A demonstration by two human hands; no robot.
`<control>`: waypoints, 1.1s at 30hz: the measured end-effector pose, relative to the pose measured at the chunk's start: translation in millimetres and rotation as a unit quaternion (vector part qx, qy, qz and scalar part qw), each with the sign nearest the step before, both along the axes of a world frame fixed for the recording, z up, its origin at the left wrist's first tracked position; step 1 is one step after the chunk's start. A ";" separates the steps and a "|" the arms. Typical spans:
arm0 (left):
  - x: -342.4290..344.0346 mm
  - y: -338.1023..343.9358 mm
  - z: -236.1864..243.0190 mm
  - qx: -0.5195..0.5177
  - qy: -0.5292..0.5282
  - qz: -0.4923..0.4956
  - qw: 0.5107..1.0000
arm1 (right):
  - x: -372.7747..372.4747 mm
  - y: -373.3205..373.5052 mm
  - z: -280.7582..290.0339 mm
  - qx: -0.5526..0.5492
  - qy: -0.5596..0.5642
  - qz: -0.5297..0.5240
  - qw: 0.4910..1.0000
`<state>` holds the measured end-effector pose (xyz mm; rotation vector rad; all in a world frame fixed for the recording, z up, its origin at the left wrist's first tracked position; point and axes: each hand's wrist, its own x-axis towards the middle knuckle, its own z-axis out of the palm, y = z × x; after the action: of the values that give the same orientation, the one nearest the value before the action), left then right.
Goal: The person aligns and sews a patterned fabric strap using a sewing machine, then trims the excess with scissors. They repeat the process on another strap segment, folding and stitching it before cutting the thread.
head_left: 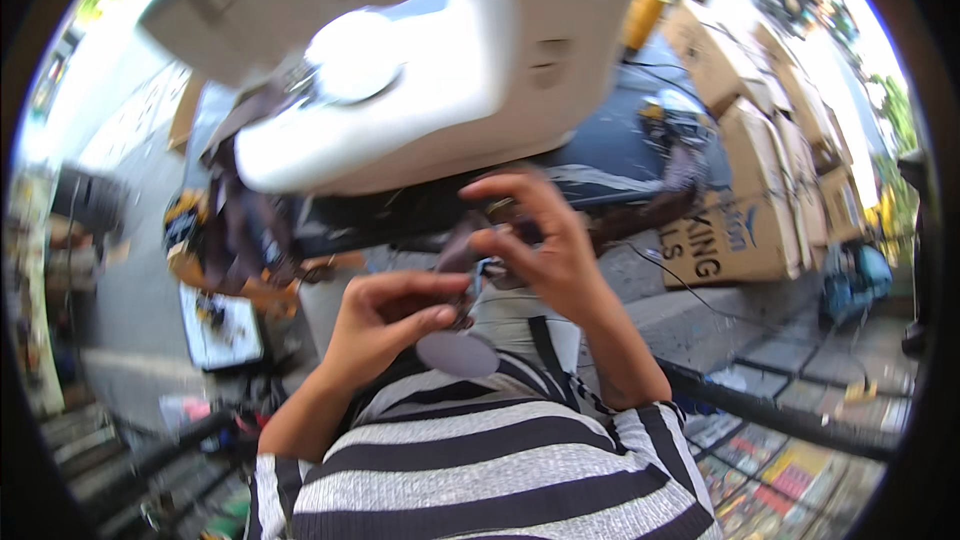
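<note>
Small dark fabric piece: a soft, brownish-purple piece of fabric (458, 248) is held up between the hands, on the near side of the table; a tiny light-blue item (481, 275) is seen beside it, blurred.
Left hand: the fabric's lower end is pinched between thumb and forefinger of the left hand (392, 318).
Right hand: the fingers of the right hand (548, 248) are curved near the fabric; whether anything is gripped cannot be told.
Grey oval: a flat, smooth, pale-grey oval (456, 353) is seen just nearer than the left hand.
Sewing machine: a glossy, rounded white plastic sewing machine (530, 50) is set on the dark blue-grey tabletop (610, 145), far; a round green emblem and red lettering are blurred.
Cartons: brown corrugated cardboard boxes (745, 230), printed in bold black capitals, are stacked at right.
</note>
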<state>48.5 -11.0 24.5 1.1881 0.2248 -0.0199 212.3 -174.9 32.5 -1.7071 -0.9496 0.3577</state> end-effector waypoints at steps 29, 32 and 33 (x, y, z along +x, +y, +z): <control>-20.5 12.8 8.4 0.168 -0.272 0.161 0.934 | -52.4 6.7 -14.1 0.095 0.151 0.111 0.978; -21.5 8.1 11.0 0.178 -0.278 0.174 0.928 | -59.2 14.6 -17.4 0.134 0.075 0.106 0.982; -21.0 8.9 10.8 0.161 -0.288 0.170 0.929 | -60.0 15.5 -17.7 0.134 0.041 0.102 0.985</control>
<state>27.5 -2.1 35.3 1.4139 -0.0947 0.6866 152.3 -159.4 14.8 -1.3455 -1.0635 0.4125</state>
